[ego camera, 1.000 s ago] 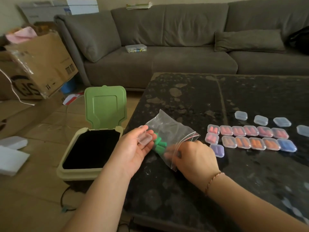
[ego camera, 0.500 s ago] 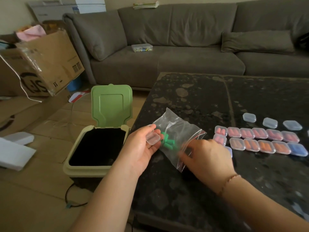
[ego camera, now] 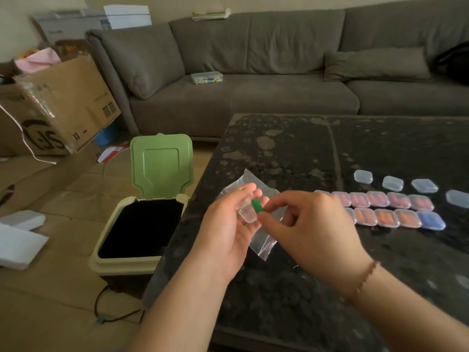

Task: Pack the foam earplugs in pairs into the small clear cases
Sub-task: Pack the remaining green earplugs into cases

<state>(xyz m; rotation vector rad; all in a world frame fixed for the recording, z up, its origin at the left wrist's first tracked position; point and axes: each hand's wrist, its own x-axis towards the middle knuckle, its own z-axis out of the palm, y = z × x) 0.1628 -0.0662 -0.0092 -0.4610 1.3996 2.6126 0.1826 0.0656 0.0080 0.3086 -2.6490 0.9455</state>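
A green foam earplug [ego camera: 256, 206] is pinched between the thumb and forefinger of the right hand [ego camera: 308, 228] and is held right at the rim of a small clear case [ego camera: 246, 212]. That case is cradled in the curled fingers of the left hand [ego camera: 228, 224], palm turned inward; whether its lid is fully open cannot be told, and nothing can be made out inside it. A clear zip bag [ego camera: 261, 240] is seen behind and below both hands, lying on the dark table [ego camera: 291, 153]; a trace of green is glimpsed at its left side, but its contents are largely hidden by the hands.

To the right, just beyond the right hand, two rows of closed cases are laid side by side on the table. The far row of filled cases [ego camera: 385, 200] is packed with pink earplugs; the near row [ego camera: 396, 218] is filled with orange ones, and it is ended by a blue-filled case [ego camera: 431, 220]. Farther back, four separate clear cases [ego camera: 392, 183] are set apart from one another, with no contents to be discerned.

Left of the table, a bin [ego camera: 106, 252] with a black interior is stood on the floor, its green lid [ego camera: 161, 163] raised upright. On the grey sofa [ego camera: 253, 72] a clear box [ego camera: 206, 78] of small coloured items is rested.
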